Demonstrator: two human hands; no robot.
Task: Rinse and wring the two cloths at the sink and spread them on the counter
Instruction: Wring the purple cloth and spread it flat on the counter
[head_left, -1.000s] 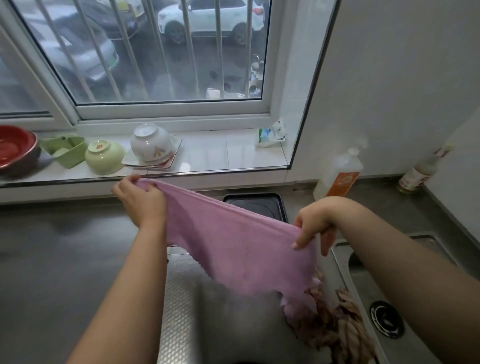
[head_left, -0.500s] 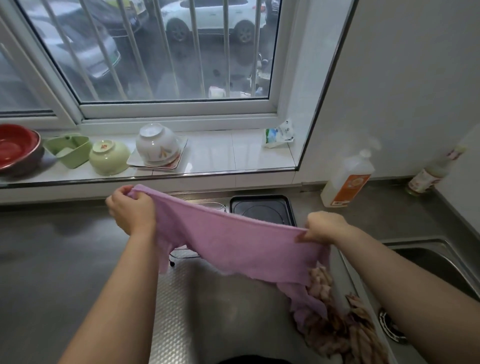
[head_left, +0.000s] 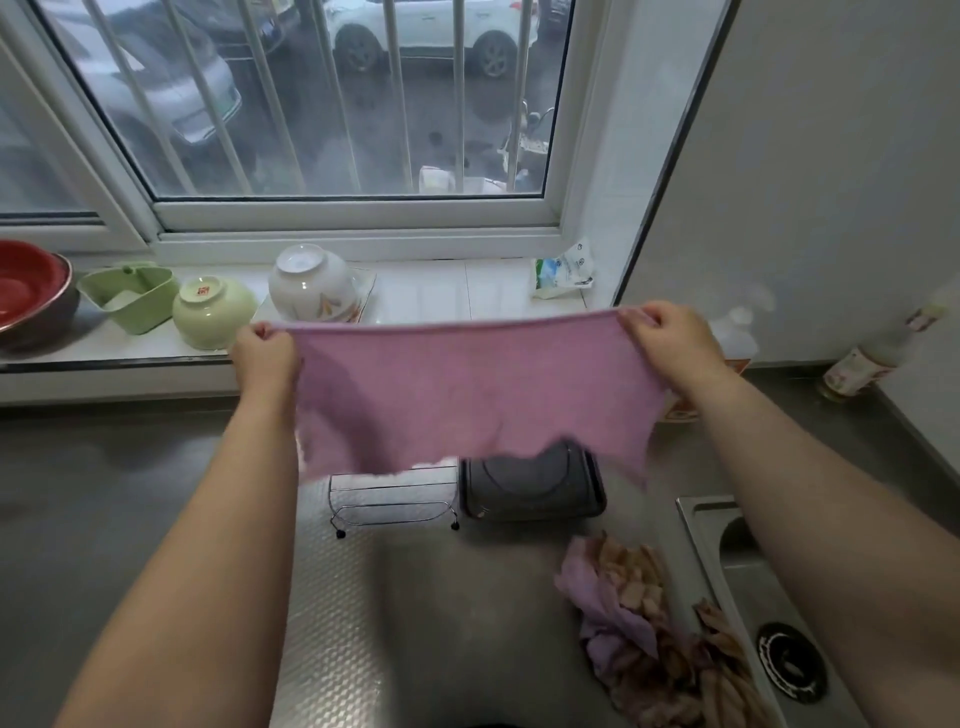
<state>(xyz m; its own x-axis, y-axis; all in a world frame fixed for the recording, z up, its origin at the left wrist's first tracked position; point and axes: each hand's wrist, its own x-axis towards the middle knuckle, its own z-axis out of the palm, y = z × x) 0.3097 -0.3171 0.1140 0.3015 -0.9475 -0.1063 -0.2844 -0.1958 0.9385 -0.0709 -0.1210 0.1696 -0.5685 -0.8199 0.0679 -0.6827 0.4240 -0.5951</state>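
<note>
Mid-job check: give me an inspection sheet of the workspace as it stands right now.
Surface: steel counter, bare at left; sink at right.
Job's things: pink cloth stretched taut in the air; second cloth bunched by the sink edge.
Clutter: wire rack, dark tray, two bottles at the back.
Grips: left hand and right hand each pinch a top corner.
Cables: nothing seen.
Surroundings: sill with upturned bowls, green tub, red basin; barred window.

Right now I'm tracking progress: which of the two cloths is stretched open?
The plain pink cloth, held taut by both hands above the counter. The other cloth, pink and brown, lies bunched beside the sink.
</note>
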